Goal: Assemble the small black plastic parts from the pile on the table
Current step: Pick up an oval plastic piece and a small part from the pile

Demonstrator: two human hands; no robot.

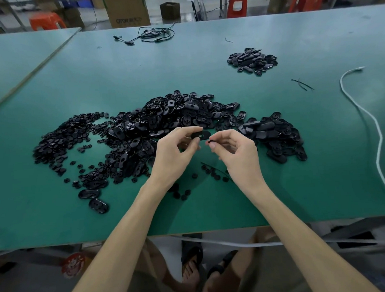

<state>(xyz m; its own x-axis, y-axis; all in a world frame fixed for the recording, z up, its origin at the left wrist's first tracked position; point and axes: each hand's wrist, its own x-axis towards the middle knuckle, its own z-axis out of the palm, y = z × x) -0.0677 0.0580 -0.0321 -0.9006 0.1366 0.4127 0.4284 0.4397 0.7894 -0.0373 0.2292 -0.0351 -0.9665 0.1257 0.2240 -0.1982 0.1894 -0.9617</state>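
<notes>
In the middle of the frame I see the left hand (176,151) raised over the green counter (183,69), thumb and fingers pinching one end of an oval black shell (201,135). The right hand (233,150) is just beside it, thumb and forefinger closed on a tiny black piece (209,142) close to the shell's near edge; I cannot tell whether the two parts touch. Behind the hands lies the main pile (164,118) of oval shells, with a spread of small round parts (61,140) to its left. A smaller heap (253,60) sits apart in the upper right. A white cord (373,124) runs down the right side. At the top edge, a cardboard box (127,9) carries print that I read as "OTOR"; the rest is too blurred.
</notes>
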